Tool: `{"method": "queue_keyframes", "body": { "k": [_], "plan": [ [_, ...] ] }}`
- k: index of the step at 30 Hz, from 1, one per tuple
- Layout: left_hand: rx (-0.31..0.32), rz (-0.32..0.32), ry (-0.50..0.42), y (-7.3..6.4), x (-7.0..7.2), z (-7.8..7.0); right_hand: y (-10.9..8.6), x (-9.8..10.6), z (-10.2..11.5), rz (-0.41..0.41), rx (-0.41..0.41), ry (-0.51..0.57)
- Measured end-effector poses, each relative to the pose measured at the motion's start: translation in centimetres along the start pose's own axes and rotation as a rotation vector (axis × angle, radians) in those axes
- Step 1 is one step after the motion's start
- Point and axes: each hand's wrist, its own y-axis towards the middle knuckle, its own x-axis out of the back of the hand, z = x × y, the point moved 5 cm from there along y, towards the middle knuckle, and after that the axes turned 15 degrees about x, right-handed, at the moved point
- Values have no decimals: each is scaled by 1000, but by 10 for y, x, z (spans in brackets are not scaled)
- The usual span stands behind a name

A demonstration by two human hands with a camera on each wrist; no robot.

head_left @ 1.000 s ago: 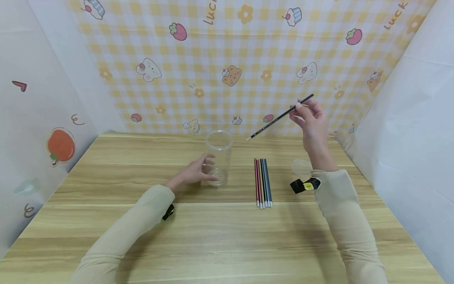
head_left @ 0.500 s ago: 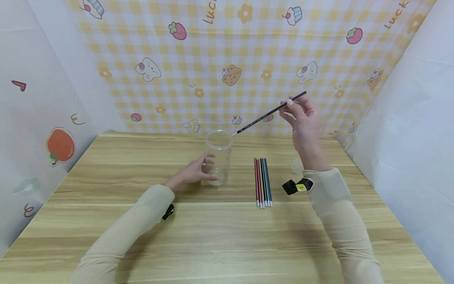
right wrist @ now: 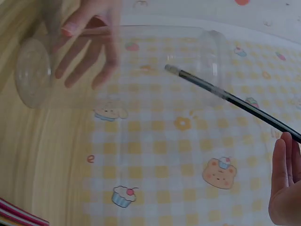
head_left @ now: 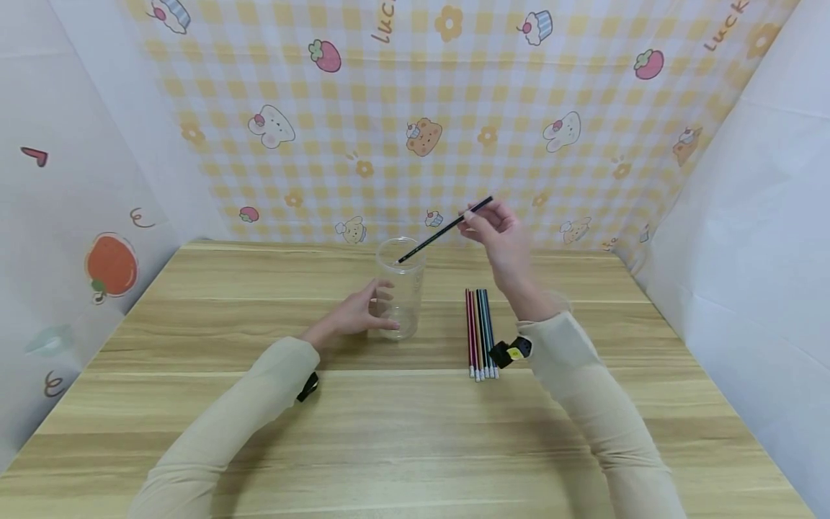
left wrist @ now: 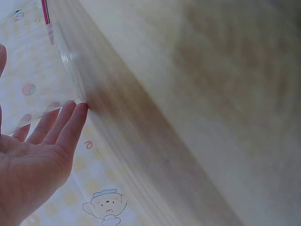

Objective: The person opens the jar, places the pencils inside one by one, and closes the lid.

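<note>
A tall clear plastic cup [head_left: 410, 292] stands upright on the wooden table. Round its lower part my left hand [head_left: 353, 313] holds it, thumb in front and fingers behind; the left wrist view shows the fingertips [left wrist: 81, 106] against its side. Higher up, my right hand [head_left: 507, 246] pinches a black pencil [head_left: 444, 229] near its far end. The pencil slants down to the left, its white eraser end inside the cup's mouth, as the right wrist view also shows past the rim [right wrist: 216, 63].
Several pencils [head_left: 476, 331], red, orange, black and blue, lie side by side right of the cup, eraser ends toward me. A clear round lid [head_left: 560, 298] shows partly behind the right sleeve. A checked cloth backdrop [head_left: 363, 130] hangs behind the table.
My right hand has moved left and lower with the black pencil, taking its eraser end from right of the cup into the cup's mouth. The left hand and cup have stayed put.
</note>
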Motion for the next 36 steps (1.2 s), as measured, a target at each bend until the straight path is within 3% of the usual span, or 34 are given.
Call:
{"method": "queue_keyframes", "body": {
  "k": [2,10,21,31,36],
  "plan": [
    [5,6,-3,-3,0,-4,-4,-5,-6,35,-17,-43],
    [-2,-13,-34,24,-4,27,-19,-22,-21,172,-40,-139],
    [-6,-42,-18,24,-3,28,-20,-28,-27,225,-53,-323],
    [31,-31,-28,24,-3,28,-13,-33,-30,350,-88,-466],
    [20,-24,-35,25,-3,28,-13,-33,-35,427,-126,-498]
  ]
}}
